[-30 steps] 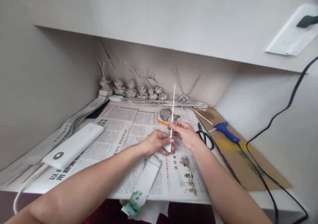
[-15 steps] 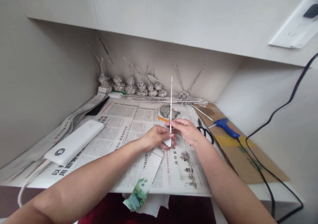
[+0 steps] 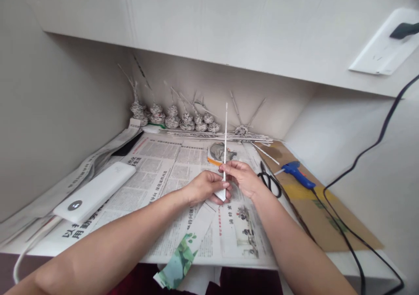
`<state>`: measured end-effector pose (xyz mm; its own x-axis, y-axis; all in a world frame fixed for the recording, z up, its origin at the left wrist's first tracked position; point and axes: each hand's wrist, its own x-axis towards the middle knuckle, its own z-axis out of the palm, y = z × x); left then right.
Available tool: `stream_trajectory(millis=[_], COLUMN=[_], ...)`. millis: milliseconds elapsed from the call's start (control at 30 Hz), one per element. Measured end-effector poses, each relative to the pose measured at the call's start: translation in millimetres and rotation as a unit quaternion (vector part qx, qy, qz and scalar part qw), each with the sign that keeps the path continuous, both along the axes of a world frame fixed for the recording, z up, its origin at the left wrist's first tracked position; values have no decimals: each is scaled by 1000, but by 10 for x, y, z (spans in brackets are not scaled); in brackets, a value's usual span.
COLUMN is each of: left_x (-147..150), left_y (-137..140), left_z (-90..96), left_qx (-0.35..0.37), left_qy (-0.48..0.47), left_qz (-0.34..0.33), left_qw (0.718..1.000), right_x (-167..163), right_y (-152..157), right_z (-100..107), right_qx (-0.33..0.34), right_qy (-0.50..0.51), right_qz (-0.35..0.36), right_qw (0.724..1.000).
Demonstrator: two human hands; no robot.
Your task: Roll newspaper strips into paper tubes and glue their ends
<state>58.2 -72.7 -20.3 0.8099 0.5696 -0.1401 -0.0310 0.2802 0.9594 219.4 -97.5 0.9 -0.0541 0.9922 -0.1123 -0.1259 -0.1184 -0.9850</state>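
Note:
Both my hands are pinched together around a thin white rolled paper stick [image 3: 225, 131], which stands nearly upright above the newspaper. Its lower end widens into a still-flat strip of paper [image 3: 178, 262] with a green leaf print, which trails down over the table's front edge. My left hand [image 3: 205, 186] grips the paper low down, at the flared end. Slightly higher, my right hand [image 3: 242, 176] holds the stick between thumb and fingers. Some fingertips are hidden behind the paper.
Woven paper gourds [image 3: 172, 118] line the back wall, with loose paper sticks [image 3: 212, 135] in front. Scissors [image 3: 270, 181] and a blue glue gun [image 3: 298, 173] on cardboard [image 3: 330, 216] lie right. A white power bank-like block [image 3: 96, 190] lies left. Newspaper [image 3: 157, 155] covers the table.
My hands have shifted slightly lower in view while keeping the stick upright between them. The leaf-printed strip end hangs a little lower and further left. The whole view has tilted slightly upward.

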Motion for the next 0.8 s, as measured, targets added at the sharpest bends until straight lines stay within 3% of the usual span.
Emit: stream_trajectory(millis=[133, 300, 467, 667, 800], left_x=[-7, -10, -15, -15, -14], left_y=[-8, -27, -32, -49, -48], left_z=[31, 36, 35, 44, 39], left_qx=[8, 8, 12, 19, 15], left_qy=[1, 14, 12, 16, 13], left_qz=[3, -10, -15, -28, -26], left_qw=[1000, 1000, 1000, 999, 999], right_x=[14, 16, 8, -20, -5], right_y=[-4, -7, -29, -22, -35], right_z=[9, 1, 42, 73, 80], right_qx=[-11, -9, -13, 4, -18], right_qy=[11, 22, 15, 14, 6], right_qz=[61, 6, 53, -28, 48], right_qw=[998, 1000, 998, 999, 999])
